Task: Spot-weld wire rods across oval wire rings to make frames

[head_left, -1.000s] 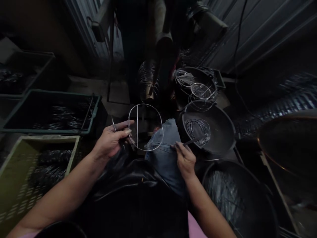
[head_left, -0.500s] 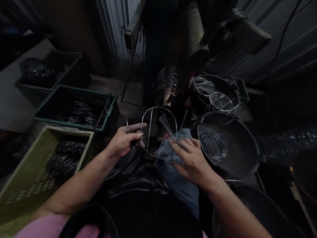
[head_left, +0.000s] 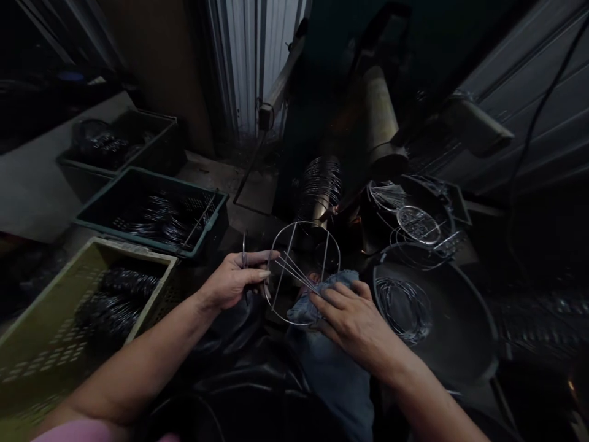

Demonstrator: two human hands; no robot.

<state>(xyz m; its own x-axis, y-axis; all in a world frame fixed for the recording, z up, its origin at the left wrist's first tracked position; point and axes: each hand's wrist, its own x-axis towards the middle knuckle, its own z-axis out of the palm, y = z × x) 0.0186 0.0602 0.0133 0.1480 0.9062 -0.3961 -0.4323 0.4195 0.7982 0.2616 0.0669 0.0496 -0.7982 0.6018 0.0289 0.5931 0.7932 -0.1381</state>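
My left hand (head_left: 232, 281) grips the edge of a round wire hoop (head_left: 301, 223), with a small pair of metal pliers (head_left: 244, 253) held upright in the same hand. Several straight thin wires (head_left: 294, 271) fan across the hoop's inside. My right hand (head_left: 352, 322) presses a folded denim cloth (head_left: 329, 288) over the wires' ends at the hoop's lower edge. Its fingers hide where the wires end. Denim-covered legs and a black apron lie below both hands.
An olive perforated crate (head_left: 133, 250) and a teal crate (head_left: 184, 182) hold dark wire coils on my left. On my right, a black pan (head_left: 464, 307) holds wire loops, and wire hoops lie in a pan behind it. A wire coil (head_left: 319, 190) stands ahead.
My right hand has moved from the black pan to the hoop and now presses the denim cloth on the straight wires. The view has swung, and the hoop has turned in my left hand.
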